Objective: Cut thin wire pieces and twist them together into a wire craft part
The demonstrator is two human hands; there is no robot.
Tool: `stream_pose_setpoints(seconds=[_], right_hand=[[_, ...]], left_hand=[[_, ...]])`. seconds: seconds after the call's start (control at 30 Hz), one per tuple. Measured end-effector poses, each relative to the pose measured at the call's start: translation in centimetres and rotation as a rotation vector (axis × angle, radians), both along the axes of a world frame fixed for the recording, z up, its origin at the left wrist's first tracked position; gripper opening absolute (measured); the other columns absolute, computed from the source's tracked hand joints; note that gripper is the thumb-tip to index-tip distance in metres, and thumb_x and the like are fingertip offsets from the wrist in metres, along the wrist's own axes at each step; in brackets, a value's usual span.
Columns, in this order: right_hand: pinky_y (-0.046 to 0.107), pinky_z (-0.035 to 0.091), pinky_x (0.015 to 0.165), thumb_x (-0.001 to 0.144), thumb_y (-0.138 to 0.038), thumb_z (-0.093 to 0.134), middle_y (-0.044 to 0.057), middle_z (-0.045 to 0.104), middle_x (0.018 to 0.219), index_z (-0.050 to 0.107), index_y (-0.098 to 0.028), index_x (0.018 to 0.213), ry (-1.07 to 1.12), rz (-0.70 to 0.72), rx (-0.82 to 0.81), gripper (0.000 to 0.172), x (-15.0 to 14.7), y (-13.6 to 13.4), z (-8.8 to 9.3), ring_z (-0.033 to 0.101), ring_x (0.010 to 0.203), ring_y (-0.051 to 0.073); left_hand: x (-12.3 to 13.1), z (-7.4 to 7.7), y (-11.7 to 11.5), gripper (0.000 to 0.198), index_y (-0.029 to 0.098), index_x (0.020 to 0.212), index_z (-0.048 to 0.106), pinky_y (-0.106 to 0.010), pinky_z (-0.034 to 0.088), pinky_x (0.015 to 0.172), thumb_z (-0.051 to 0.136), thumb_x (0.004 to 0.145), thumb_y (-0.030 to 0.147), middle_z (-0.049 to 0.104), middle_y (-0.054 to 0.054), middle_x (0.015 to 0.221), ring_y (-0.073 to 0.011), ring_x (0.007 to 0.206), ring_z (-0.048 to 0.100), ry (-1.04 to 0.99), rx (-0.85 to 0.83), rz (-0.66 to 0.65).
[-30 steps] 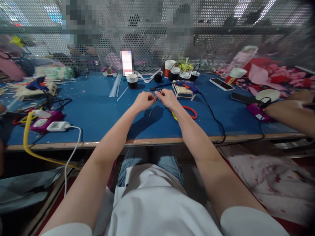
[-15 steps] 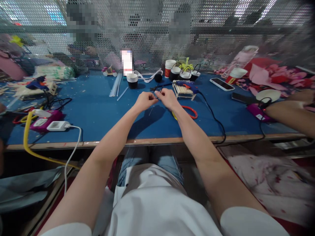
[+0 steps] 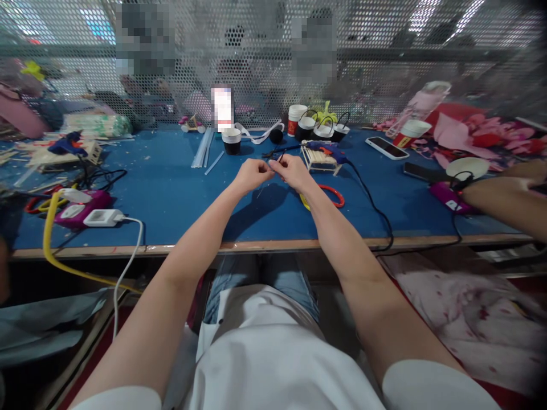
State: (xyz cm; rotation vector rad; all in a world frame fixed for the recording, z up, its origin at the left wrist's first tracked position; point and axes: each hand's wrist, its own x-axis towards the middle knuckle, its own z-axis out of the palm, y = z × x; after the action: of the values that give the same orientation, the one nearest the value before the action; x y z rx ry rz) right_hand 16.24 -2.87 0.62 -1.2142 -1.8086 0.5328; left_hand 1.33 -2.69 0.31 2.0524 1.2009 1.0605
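Above the middle of the blue table, my left hand (image 3: 253, 173) and my right hand (image 3: 293, 172) almost meet, both closed in a pinch. What lies between the fingertips is too small to make out. A thin pale strand shows just below my left fingers, and a dark thin piece pokes up beside my right thumb. Behind the right hand, a blue glue gun (image 3: 334, 152) rests on a small stand of wooden sticks (image 3: 318, 162). A loop-shaped red and yellow handle (image 3: 337, 197) is partly hidden under my right forearm.
Clear glue sticks (image 3: 204, 149), a black-and-white cup (image 3: 232, 142), a propped phone (image 3: 223, 108) and several small handled buckets (image 3: 323, 132) line the back. A purple power strip (image 3: 81, 209) lies left; a white phone (image 3: 387, 148) and another person's arm (image 3: 506, 196) are at right.
My hands keep their pinch in nearly the same place. The view has shifted slightly, and the strand below my left fingers appears shorter.
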Motion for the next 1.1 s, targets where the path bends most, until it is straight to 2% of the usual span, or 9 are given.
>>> stream_pose_setpoints(seconds=[0.13, 0.27, 0.43, 0.5, 0.63, 0.83, 0.97, 1.03, 1.1], right_hand=[[0.025, 0.029, 0.050, 0.077, -0.039, 0.056, -0.002, 0.046, 0.052, 0.044, -0.017, 0.055, -0.074, -0.080, 0.064, 0.033, -0.13, 0.19, 0.03, 0.041, 0.052, 0.010], [0.024, 0.030, 0.049, 0.074, -0.041, 0.059, -0.003, 0.044, 0.050, 0.042, -0.018, 0.053, -0.017, -0.103, 0.049, 0.036, -0.24, 0.05, -0.04, 0.040, 0.051, 0.009], [0.022, 0.034, 0.043, 0.076, -0.046, 0.058, -0.002, 0.049, 0.053, 0.048, -0.019, 0.065, 0.230, 0.119, -0.115, 0.031, -0.25, -0.27, -0.01, 0.043, 0.046, 0.008], [0.022, 0.036, 0.042, 0.075, -0.046, 0.060, -0.001, 0.051, 0.056, 0.050, -0.018, 0.069, 0.292, 0.161, -0.145, 0.030, -0.23, -0.27, 0.01, 0.045, 0.047, 0.009], [0.023, 0.033, 0.040, 0.075, -0.047, 0.059, -0.003, 0.045, 0.049, 0.047, -0.019, 0.064, 0.247, 0.072, -0.153, 0.033, -0.20, -0.04, -0.13, 0.040, 0.042, 0.008], [0.023, 0.029, 0.046, 0.075, -0.042, 0.058, -0.004, 0.042, 0.049, 0.043, -0.018, 0.056, 0.067, -0.059, 0.002, 0.034, -0.13, 0.50, -0.44, 0.039, 0.048, 0.009], [0.024, 0.029, 0.049, 0.073, -0.040, 0.061, -0.003, 0.043, 0.050, 0.042, -0.018, 0.052, 0.036, -0.129, 0.045, 0.036, -0.20, 0.37, -0.33, 0.039, 0.051, 0.009], [0.024, 0.029, 0.047, 0.072, -0.040, 0.062, -0.003, 0.042, 0.049, 0.041, -0.018, 0.052, 0.068, -0.118, 0.032, 0.036, -0.26, 0.06, -0.16, 0.038, 0.050, 0.009], [0.023, 0.030, 0.044, 0.074, -0.041, 0.060, -0.004, 0.043, 0.049, 0.044, -0.018, 0.057, 0.136, -0.027, -0.023, 0.033, -0.29, -0.28, 0.03, 0.039, 0.047, 0.008]], left_hand=[[0.02, 0.00, 0.02, 0.019, 0.013, 0.058, 0.056, -0.023, 0.028, 0.050, 0.057, 0.065, 0.030, 0.050, 0.000, 0.055, -0.0090, 0.052, 0.040, 0.060, 0.043, 0.029], [0.02, 0.12, -0.14, 0.018, 0.013, 0.058, 0.054, -0.022, 0.027, 0.049, 0.056, 0.066, 0.029, 0.048, 0.001, 0.054, -0.0083, 0.053, 0.039, 0.056, 0.054, 0.021], [-0.04, 0.40, -0.40, 0.018, 0.013, 0.055, 0.052, -0.022, 0.025, 0.048, 0.058, 0.066, 0.027, 0.043, 0.002, 0.052, -0.0067, 0.049, 0.034, -0.081, -0.056, -0.055], [-0.03, 0.38, -0.38, 0.018, 0.013, 0.056, 0.053, -0.023, 0.025, 0.048, 0.059, 0.065, 0.027, 0.045, 0.002, 0.053, -0.0065, 0.049, 0.034, -0.113, -0.077, -0.077], [0.00, 0.05, -0.04, 0.017, 0.012, 0.057, 0.056, -0.022, 0.026, 0.048, 0.059, 0.064, 0.028, 0.047, 0.001, 0.052, -0.0065, 0.049, 0.036, -0.069, -0.034, -0.063], [0.03, -0.23, 0.21, 0.020, 0.013, 0.057, 0.056, -0.022, 0.029, 0.049, 0.056, 0.066, 0.030, 0.051, 0.000, 0.054, -0.0085, 0.052, 0.041, 0.041, 0.031, -0.010], [0.13, -0.21, 0.07, 0.020, 0.013, 0.057, 0.056, -0.022, 0.030, 0.050, 0.056, 0.066, 0.031, 0.051, 0.000, 0.054, -0.0090, 0.053, 0.042, 0.068, 0.041, 0.012], [0.15, -0.18, 0.01, 0.020, 0.013, 0.057, 0.054, -0.022, 0.029, 0.049, 0.057, 0.066, 0.030, 0.049, 0.000, 0.053, -0.0084, 0.052, 0.040, 0.047, 0.039, 0.002], [0.12, -0.10, -0.06, 0.021, 0.013, 0.055, 0.052, -0.021, 0.027, 0.048, 0.058, 0.066, 0.029, 0.046, 0.001, 0.052, -0.0072, 0.050, 0.037, -0.006, 0.016, -0.023]])
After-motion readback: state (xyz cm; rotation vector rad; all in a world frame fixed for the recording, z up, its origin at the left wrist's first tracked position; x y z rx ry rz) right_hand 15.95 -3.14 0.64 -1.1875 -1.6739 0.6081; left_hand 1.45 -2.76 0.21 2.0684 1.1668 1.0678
